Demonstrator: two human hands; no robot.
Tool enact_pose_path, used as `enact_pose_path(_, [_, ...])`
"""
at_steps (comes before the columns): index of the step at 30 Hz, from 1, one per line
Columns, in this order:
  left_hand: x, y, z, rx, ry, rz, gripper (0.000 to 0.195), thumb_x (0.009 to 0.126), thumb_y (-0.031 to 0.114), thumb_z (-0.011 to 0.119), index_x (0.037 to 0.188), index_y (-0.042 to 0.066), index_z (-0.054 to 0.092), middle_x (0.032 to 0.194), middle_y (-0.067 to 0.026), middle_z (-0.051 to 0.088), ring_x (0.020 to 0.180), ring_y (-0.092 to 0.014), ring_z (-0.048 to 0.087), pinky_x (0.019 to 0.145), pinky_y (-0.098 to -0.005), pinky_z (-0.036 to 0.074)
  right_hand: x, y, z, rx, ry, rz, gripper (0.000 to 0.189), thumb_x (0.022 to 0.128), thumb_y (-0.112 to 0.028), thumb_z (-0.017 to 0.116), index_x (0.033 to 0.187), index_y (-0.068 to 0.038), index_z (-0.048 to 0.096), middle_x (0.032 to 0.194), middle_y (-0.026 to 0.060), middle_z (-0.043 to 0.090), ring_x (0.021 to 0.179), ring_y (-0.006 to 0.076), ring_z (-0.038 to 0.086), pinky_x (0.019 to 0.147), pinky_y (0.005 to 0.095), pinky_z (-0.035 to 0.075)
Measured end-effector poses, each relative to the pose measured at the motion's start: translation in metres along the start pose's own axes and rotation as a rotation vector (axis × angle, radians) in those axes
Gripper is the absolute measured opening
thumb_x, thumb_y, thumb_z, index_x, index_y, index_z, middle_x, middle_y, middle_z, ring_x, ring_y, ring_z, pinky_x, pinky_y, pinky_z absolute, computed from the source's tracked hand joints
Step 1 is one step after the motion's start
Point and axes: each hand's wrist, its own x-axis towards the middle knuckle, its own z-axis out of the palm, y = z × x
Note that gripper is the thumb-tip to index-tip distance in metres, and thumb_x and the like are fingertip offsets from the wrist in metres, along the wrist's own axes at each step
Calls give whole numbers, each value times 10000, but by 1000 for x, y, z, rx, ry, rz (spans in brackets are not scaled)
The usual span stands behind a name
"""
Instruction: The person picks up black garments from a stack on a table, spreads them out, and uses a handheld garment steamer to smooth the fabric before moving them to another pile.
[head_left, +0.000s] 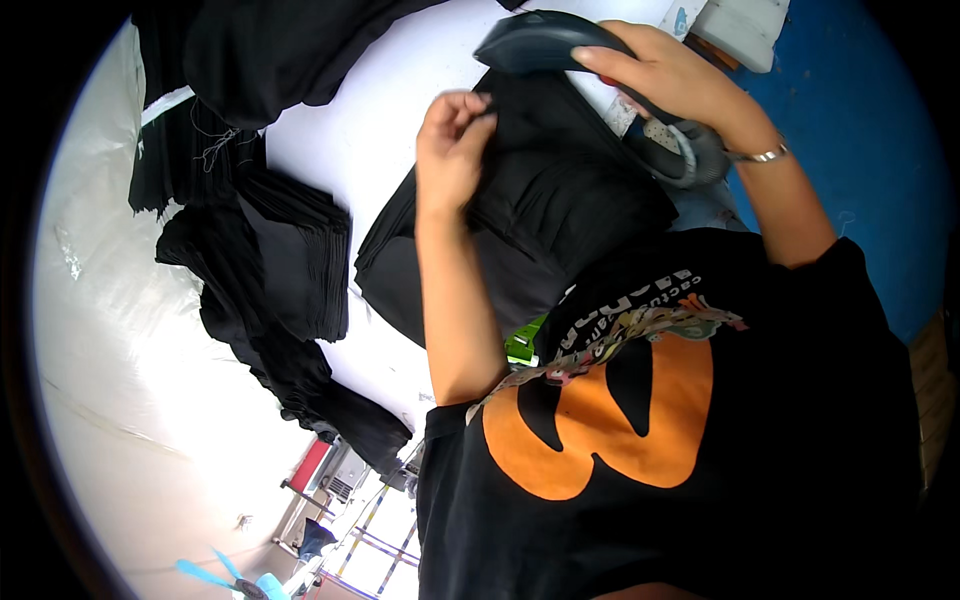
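My right hand (660, 75) grips the handle of a dark, smooth appliance that looks like a clothes iron (551, 41), above the far end of a folded black cloth stack (570, 180). A red part shows under the handle. My left hand (454, 146) is at the left edge of this stack, fingers curled and thumb near the fingertips; blur hides whether it pinches any fabric. The near part of the stack reaches my shirt.
More black cloth stacks (304, 262) lie to the left on the white table (300, 150), with loose threads on one. A larger black cloth heap (262, 60) is at the upper left. A green object (523, 341) sits by my shirt; a grey ribbed piece (705, 154) is under my right wrist.
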Motion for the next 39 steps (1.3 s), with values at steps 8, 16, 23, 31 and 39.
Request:
enact_pose_path(8, [7, -8, 0, 721, 260, 394, 368, 803, 135, 831, 1132, 24, 710, 1031, -124, 691, 942, -269, 649, 856, -366, 531, -6, -10, -5, 31, -133, 105, 381, 1050, -393, 552, 916, -40, 606, 636, -9, 519, 457, 62, 476, 452, 227, 398])
enact_pose_path(16, [6, -23, 30, 546, 368, 335, 252, 744, 13, 852, 870, 50, 637, 936, -37, 622, 801, -159, 565, 740, -296, 500, -21, -3, -30, -36, -212, 192, 424, 1038, -441, 555, 994, -30, 648, 577, -25, 518, 465, 55, 536, 437, 197, 437])
enact_pose_path(23, [-16, -5, -1, 63, 121, 124, 121, 881, 22, 743, 882, 35, 623, 947, -47, 672, 889, -146, 615, 861, -267, 476, 1, 7, -5, 46, -20, -43, 421, 1039, -443, 545, 960, -40, 640, 591, -17, 522, 440, 62, 502, 415, 207, 410])
enact_pose_path(31, [8, -11, 30, 674, 258, 350, 338, 762, 110, 872, 1045, 41, 701, 959, -39, 564, 734, -145, 511, 693, -266, 481, -7, -11, -9, 151, -170, 158, 462, 1024, -459, 556, 1080, -11, 655, 587, -4, 530, 422, 75, 509, 412, 199, 433])
enact_pose_path(39, [-3, -25, 27, 341, 278, 96, 187, 804, 29, 848, 904, 6, 692, 929, 17, 617, 755, -72, 543, 710, -232, 481, -31, 7, -20, 190, -152, 216, 472, 1019, -492, 550, 969, -27, 613, 564, 9, 547, 386, 72, 522, 355, 186, 420])
